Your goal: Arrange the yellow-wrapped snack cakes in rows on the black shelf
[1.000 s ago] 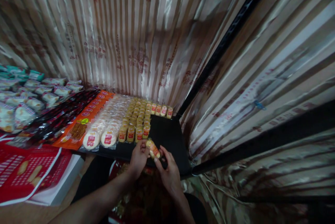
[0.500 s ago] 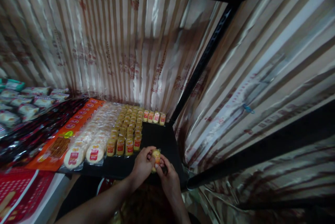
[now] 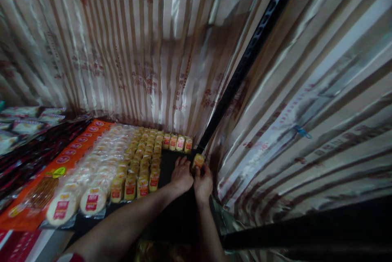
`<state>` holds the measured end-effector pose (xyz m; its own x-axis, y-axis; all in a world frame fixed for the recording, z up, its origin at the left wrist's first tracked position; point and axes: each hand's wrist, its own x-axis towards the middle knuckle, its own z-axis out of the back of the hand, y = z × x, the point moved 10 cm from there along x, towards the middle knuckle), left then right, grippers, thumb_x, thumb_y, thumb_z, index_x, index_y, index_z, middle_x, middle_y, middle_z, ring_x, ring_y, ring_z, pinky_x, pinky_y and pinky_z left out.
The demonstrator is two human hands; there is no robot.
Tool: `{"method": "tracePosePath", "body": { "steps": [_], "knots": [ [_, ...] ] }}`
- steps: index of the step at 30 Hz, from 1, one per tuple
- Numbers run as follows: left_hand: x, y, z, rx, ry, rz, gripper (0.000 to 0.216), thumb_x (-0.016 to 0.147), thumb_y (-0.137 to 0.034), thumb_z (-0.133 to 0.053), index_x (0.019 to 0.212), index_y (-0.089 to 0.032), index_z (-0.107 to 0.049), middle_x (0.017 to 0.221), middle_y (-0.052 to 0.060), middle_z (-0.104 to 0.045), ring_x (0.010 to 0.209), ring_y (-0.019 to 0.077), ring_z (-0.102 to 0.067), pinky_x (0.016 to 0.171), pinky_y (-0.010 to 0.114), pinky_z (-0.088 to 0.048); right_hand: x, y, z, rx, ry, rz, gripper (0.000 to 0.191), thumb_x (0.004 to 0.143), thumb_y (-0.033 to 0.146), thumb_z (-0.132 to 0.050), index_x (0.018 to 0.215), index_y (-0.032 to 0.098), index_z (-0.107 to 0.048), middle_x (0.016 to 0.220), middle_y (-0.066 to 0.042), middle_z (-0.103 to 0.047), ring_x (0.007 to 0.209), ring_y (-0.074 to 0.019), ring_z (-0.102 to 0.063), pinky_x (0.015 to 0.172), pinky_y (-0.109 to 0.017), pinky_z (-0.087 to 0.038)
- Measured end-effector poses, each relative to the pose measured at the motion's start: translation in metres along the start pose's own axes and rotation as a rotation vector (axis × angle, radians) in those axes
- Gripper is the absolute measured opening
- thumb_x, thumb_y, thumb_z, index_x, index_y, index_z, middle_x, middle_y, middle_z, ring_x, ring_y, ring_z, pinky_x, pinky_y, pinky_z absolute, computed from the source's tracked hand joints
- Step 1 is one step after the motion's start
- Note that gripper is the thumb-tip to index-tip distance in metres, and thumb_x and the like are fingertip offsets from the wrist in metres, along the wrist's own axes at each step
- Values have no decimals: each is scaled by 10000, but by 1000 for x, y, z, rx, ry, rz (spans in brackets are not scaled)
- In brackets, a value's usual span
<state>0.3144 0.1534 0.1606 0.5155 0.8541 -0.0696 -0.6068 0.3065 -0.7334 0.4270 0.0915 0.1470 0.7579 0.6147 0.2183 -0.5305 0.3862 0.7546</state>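
My right hand pinches a small yellow packaged cake with a red-orange label, near the back right corner of the black shelf. Just left of it, my left hand reaches over the shelf with fingers stretched forward and nothing visible in them. Beyond both hands, a short row of similar packaged cakes stands upright along the back edge. Several rows of yellow packaged cakes with red labels fill the shelf left of my left forearm.
Round white wrapped crackers lie in rows farther left, beside orange snack packs and dark shiny packs. A black post rises at the back right corner. Striped sheeting hangs behind and to the right.
Both hands have moved forward to the back of the shelf. The left hand has come off the cake, which the right hand now holds alone. The view has shifted.
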Motion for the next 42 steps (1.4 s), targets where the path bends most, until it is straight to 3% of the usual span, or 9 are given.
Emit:
{"method": "tracePosePath", "body": {
  "steps": [4, 7, 14, 20, 24, 29, 33, 38, 42],
  "knots": [
    [26, -2, -10, 189, 96, -93, 580, 774, -140, -388, 1341, -25, -359, 1490, 132, -207, 1383, 316, -53, 1067, 498, -248, 21, 5, -11, -46, -60, 27, 505, 812, 356, -329, 1160, 58, -542, 1089, -204, -618, 1010, -298, -572, 810, -377, -431],
    [41, -6, -14, 302, 98, -192, 566, 805, -129, -336, 1367, -70, -329, 1510, 80, -148, 1388, 295, -20, 1073, 485, -229, 32, 4, -20, -75, -93, 34, 498, 814, 336, -336, 1163, 43, -538, 1087, -221, -610, 1007, -308, -569, 820, -387, -425],
    [69, -9, -25, 476, 35, -367, 483, 887, -155, -261, 1352, -91, -371, 1482, 99, -239, 1389, 265, -71, 1099, 468, -176, 49, -3, -35, -18, -160, 83, 475, 828, 331, -356, 1220, 84, -461, 1121, -188, -601, 995, -269, -585, 799, -356, -436],
    [77, 6, -28, 753, -32, -441, 469, 902, -146, -276, 1365, -128, -344, 1469, 61, -288, 1376, 235, -163, 1072, 440, -277, 56, -2, -42, -20, -189, 72, 401, 810, 288, -395, 1153, 101, -484, 1025, -155, -643, 927, -249, -608, 747, -332, -433],
    [78, 11, -30, 785, -31, -461, 479, 889, -139, -311, 1364, -189, -352, 1466, 29, -303, 1372, 230, -178, 1051, 437, -309, 57, -1, -41, -29, -228, 52, 337, 819, 299, -391, 1084, 130, -515, 1023, -142, -638, 912, -237, -600, 736, -320, -419],
    [80, 12, -33, 771, -12, -401, 480, 889, -125, -285, 1365, -129, -346, 1488, 55, -243, 1376, 231, -161, 1019, 408, -352, 58, -2, -43, -30, -223, 29, 304, 816, 301, -393, 1040, 152, -533, 989, -124, -643, 875, -231, -595, 715, -316, -407],
    [81, 13, -34, 748, -7, -399, 488, 870, -109, -312, 1349, -175, -382, 1485, 38, -259, 1377, 232, -161, 997, 405, -370, 61, -3, -45, -30, -239, 32, 309, 821, 319, -389, 1029, 147, -538, 969, -121, -637, 865, -226, -588, 712, -312, -404],
    [83, 15, -36, 739, -9, -396, 523, 862, -82, -283, 1350, -239, -382, 1481, -1, -274, 1375, 213, -175, 993, 386, -368, 69, -2, -49, -20, -246, 55, 313, 823, 327, -387, 1032, 156, -544, 962, -108, -632, 854, -219, -579, 716, -311, -406],
    [83, 14, -36, 750, 10, -366, 485, 881, -108, -268, 1337, -204, -402, 1485, 2, -263, 1374, 217, -178, 1000, 396, -370, 69, 3, -54, -29, -225, 115, 343, 820, 296, -383, 1078, 139, -545, 1009, -137, -616, 909, -235, -555, 776, -335, -411]
  ]
}}
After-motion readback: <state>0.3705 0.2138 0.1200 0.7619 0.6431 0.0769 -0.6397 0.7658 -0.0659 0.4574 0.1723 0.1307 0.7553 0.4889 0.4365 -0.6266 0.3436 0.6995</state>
